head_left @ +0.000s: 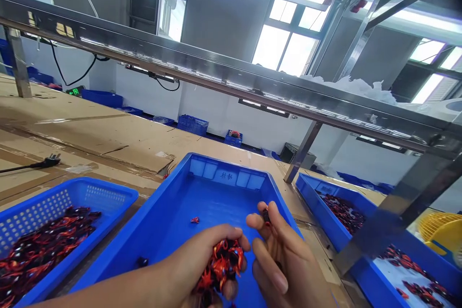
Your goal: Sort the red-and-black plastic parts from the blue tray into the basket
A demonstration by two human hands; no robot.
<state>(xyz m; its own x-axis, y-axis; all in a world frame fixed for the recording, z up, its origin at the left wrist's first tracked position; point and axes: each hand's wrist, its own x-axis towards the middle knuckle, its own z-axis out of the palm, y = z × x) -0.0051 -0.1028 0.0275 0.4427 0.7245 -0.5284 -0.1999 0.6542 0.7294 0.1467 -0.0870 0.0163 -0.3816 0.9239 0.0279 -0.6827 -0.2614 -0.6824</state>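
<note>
My left hand (207, 262) is closed around a bunch of small red and black plastic parts (222, 262), held over the near end of a blue tray (169, 211). Just to its right, my right hand (279, 257) pinches one small dark part (266, 216) between thumb and forefinger. A single red part (195, 220) and a dark one (142, 262) lie loose on the tray's floor.
A blue mesh basket (108, 192) at the left holds many red and black parts. Another blue tray (310, 185) at the right holds more. Cardboard (119, 139) covers the bench. A metal frame rail (231, 74) crosses overhead; a yellow basket (442, 231) sits far right.
</note>
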